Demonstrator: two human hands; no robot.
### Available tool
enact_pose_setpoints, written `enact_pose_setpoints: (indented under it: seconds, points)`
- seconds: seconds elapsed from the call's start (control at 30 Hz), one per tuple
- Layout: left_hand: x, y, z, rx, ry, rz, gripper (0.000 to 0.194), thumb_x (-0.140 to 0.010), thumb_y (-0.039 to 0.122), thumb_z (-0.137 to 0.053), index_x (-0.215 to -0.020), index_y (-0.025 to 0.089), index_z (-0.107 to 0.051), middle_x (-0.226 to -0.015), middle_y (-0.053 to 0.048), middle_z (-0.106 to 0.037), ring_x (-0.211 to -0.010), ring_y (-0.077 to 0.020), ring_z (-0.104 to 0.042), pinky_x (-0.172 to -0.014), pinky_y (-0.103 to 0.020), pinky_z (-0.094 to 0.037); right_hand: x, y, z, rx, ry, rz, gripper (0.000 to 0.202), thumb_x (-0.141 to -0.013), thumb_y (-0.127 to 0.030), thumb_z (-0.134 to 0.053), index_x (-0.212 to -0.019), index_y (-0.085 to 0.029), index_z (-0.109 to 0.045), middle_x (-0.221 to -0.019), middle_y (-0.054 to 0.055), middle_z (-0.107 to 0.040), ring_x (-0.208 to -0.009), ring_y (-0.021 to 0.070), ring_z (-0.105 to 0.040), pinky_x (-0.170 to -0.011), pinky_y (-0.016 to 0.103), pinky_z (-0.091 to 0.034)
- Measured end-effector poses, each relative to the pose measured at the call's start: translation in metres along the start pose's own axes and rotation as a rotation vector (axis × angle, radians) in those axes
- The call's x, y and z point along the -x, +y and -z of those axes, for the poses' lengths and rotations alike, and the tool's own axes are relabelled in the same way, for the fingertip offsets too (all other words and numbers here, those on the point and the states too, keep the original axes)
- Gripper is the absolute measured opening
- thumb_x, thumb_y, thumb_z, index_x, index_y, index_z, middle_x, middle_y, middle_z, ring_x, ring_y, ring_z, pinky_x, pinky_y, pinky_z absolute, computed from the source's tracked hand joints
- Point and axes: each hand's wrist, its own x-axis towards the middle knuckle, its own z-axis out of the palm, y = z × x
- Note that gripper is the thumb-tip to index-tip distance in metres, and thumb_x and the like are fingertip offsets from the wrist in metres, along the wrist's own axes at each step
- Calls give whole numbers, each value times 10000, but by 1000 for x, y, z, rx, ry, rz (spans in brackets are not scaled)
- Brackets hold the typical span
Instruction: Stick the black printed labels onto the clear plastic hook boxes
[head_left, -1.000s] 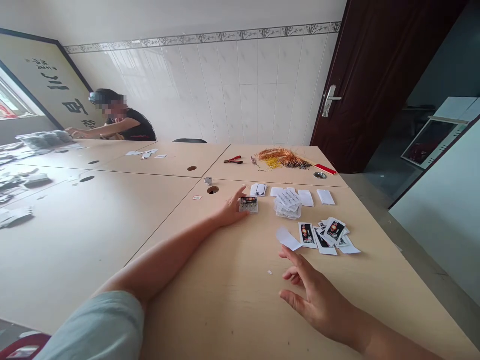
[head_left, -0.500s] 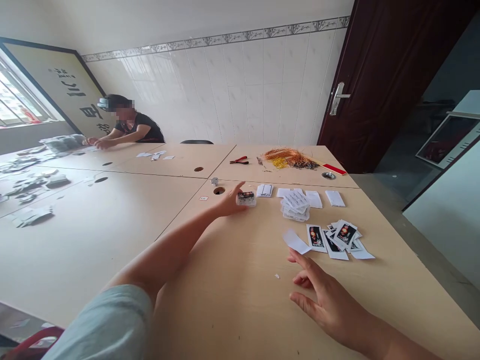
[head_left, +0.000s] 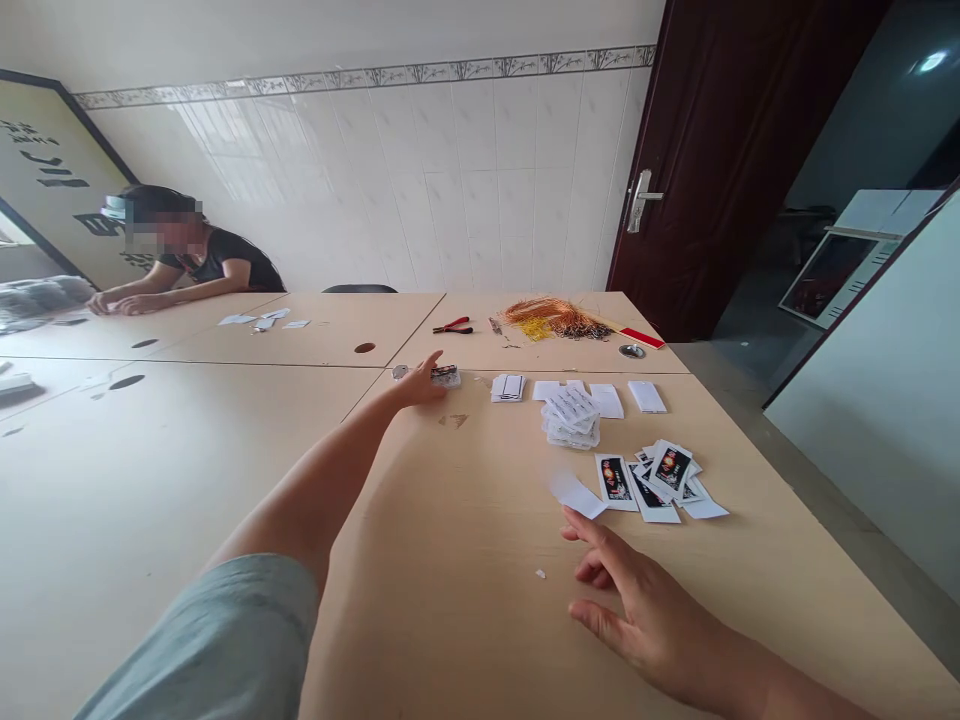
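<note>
Out at the far side of the table, my left hand (head_left: 418, 387) has its fingers around a small clear plastic box (head_left: 446, 379) with a dark printed top. Part of the box is hidden by the hand. My right hand (head_left: 622, 590) hovers open over the near right, fingers apart and nothing in them. Its index fingertip is close to a blank white card (head_left: 578, 495); whether they touch I cannot tell. Beside that card lie several black-printed cards (head_left: 616, 480), some overlapping. Beyond them is a pile of clear plastic packs with printed sheets (head_left: 572, 415).
Stacked white cards (head_left: 508, 388) and folded white papers (head_left: 646, 396) lie along the table's far part. Behind them are red-handled pliers (head_left: 454, 326), a bundle of copper-coloured strands (head_left: 551, 312) and a cable hole (head_left: 631, 352). A co-worker (head_left: 206, 250) sits at the far left.
My left hand has moved left with the small box, away from the stacked white cards. My view has turned somewhat to the right. The right hand keeps nearly the same pose.
</note>
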Motion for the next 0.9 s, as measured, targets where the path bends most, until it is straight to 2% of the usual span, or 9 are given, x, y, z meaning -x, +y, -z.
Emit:
enact_pose_setpoints:
  seconds: [0.1,0.2,0.33,0.43,0.53,0.63,0.8,0.9]
  points:
    - [4,11,0,5,11,18,386,-977,338,-643,-1325,181,-586,-1357,-118,-596,-1145,-276,-635,-951,-493,-564,0,-1,1,4,-13,8,746,-912,-395,-522,-1593,-279,-239,-1516,120,-478,-1119,219,-607,-983,406,-519]
    - [10,38,-9,35,24,-52,426,-973,326,-647,-1373,208,-560,-1468,-130,-519,-1274,-312,-562,-1046,-558,-498,-2,-1,2,9,-25,16,754,-911,-394,-535,-1596,-255,-253,-1493,134,-493,-1113,226,-611,-988,414,-519]
    - [24,96,-40,123,-39,-229,538,-955,335,-670,-1450,216,-495,-1561,-135,-428,-1386,-361,-463,-1119,-626,-409,-2,-2,4,20,-31,14,776,-913,-387,-557,-1608,-243,-242,-1470,144,-507,-1102,235,-614,-1013,437,-510]
    - [35,138,-68,193,-110,-339,569,-953,362,-670,-1473,235,-476,-1586,-134,-402,-1412,-363,-436,-1142,-628,-382,-1,-4,6,38,-31,13,782,-919,-366,-570,-1615,-259,-229,-1502,137,-486,-1108,231,-619,-1031,437,-504]
    - [38,164,-87,240,-141,-358,577,-951,373,-672,-1473,230,-474,-1565,-139,-426,-1398,-364,-451,-1132,-628,-394,0,-6,6,62,-37,23,803,-921,-342,-591,-1622,-284,-205,-1550,124,-451,-1142,233,-615,-1051,441,-496]
    - [35,172,-95,269,-131,-313,551,-954,371,-668,-1452,216,-491,-1523,-142,-467,-1360,-355,-491,-1102,-614,-432,0,-6,7,87,-49,41,816,-920,-318,-607,-1627,-290,-199,-1577,121,-426,-1161,238,-614,-1068,447,-486]
    - [30,169,-96,305,-98,-255,467,-966,356,-655,-1393,204,-545,-1441,-134,-543,-1268,-318,-571,-1044,-566,-498,-1,-4,7,105,-51,62,821,-922,-297,-621,-1627,-297,-202,-1505,114,-503,-1160,240,-618,-1065,446,-490]
    - [31,167,-95,334,-56,-259,476,-964,344,-659,-1402,201,-537,-1446,-134,-542,-1286,-323,-560,-1061,-576,-483,-1,-4,8,105,-51,69,810,-928,-292,-614,-1628,-285,-204,-1553,121,-458,-1161,235,-623,-1066,439,-491]
